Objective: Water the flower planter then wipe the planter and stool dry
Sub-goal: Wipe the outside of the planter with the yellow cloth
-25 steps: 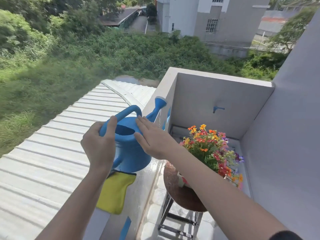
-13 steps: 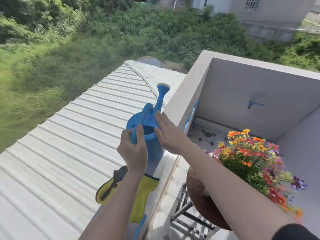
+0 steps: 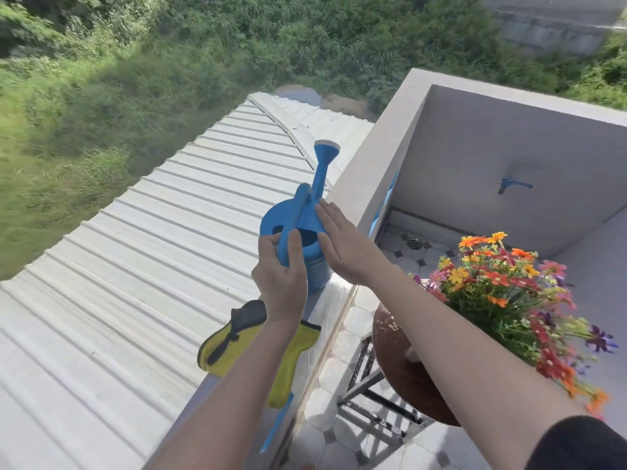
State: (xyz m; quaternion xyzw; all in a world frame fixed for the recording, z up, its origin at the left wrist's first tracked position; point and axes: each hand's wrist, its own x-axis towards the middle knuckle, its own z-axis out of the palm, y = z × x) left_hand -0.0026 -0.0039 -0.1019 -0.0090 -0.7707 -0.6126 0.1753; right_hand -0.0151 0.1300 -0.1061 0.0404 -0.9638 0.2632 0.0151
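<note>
Head-worn wide-angle view looks down and forward; near the hands, over the ledge (image 3: 342, 310).

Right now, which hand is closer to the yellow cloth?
Left. The left hand grips the watering can handle just over the yellow cloth; the right hand lies flat against the can, farther off.

Left hand (image 3: 281, 283) gripping watering can (image 3: 317, 273) handle, right hand (image 3: 339, 245) flat, fingers straight, both forearms extended

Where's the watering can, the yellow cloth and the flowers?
watering can (image 3: 321, 178): head view, on its spout.
yellow cloth (image 3: 291, 361): head view, on its hanging flap.
flowers (image 3: 502, 283): head view, middle of the bunch.
</note>
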